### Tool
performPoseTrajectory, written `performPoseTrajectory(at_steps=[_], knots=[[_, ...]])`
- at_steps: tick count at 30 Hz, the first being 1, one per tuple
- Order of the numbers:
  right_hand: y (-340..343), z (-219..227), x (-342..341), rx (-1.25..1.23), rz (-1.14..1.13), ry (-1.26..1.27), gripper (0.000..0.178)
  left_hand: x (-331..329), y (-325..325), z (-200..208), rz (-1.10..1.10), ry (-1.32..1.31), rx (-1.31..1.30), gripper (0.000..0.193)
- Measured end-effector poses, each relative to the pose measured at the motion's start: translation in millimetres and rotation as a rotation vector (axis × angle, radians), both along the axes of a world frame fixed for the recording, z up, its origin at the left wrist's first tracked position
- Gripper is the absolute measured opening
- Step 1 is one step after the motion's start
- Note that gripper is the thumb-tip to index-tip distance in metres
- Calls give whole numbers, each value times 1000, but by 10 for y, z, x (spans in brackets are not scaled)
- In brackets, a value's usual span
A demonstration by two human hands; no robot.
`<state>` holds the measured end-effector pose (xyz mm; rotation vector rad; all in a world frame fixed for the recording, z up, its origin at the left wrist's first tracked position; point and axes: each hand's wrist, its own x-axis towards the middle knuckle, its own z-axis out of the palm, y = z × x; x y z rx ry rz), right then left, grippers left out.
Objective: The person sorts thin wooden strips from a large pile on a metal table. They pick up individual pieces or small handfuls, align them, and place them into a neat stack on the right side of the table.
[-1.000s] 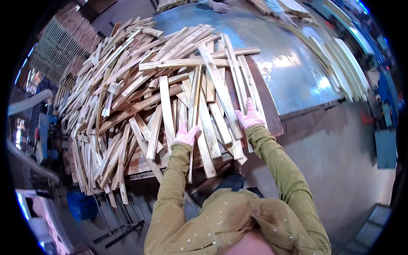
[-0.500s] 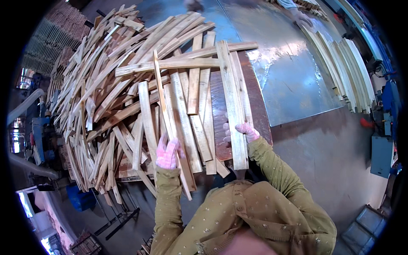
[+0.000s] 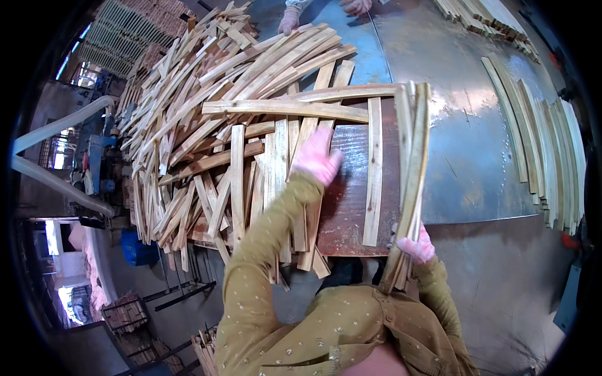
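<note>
My right hand (image 3: 418,245), in a pink glove, is closed around the near end of a few long wooden strips (image 3: 411,169). They stand tilted, pointing away from me, over the right side of the brown board (image 3: 348,207). My left hand (image 3: 318,156), also gloved in pink, reaches forward over strips at the right edge of the large heap (image 3: 207,94). Its thumb is spread from the fingers, and it seems to touch the strips beneath. One single strip (image 3: 372,172) lies on the board between my hands. Two strips (image 3: 285,109) cross the heap sideways.
A metal-topped table (image 3: 458,138) adjoins the board on the right, bearing a row of pale strips (image 3: 552,150) and another stack (image 3: 492,19). Across the heap, another person's gloved hand (image 3: 289,22) touches strips. A blue bucket (image 3: 138,247) and metal frame (image 3: 185,288) stand lower left.
My left hand has left the strip it held near me and reached forward onto the heap. My right hand now holds several strips, farther right. The view has shifted.
</note>
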<state>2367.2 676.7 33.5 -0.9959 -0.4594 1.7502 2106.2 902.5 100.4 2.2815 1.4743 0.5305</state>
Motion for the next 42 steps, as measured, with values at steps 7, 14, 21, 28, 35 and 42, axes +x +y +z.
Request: performPoseTrajectory(at_steps=[7, 14, 21, 28, 35, 42], knots=[[313, -222, 9, -72, -105, -398, 98, -839, 1767, -284, -134, 809, 101, 93], [741, -96, -408, -312, 109, -959, 112, -575, 1912, 258, 136, 843, -99, 55], [1213, 607, -1177, -207, 748, -1404, 111, -1651, 1554, 1315, 162, -708, -737, 50], [1293, 711, -1273, 246, 91, -307, 96, -414, 424, 913, -203, -1634, -1111, 43], [1382, 607, -345, -11, 139, -664, 98, 624, 226, -259, -205, -1724, -1343, 31], [301, 89, 908, -51, -145, 38, 81, 1413, 381, -271, 91, -1610, -1404, 76]])
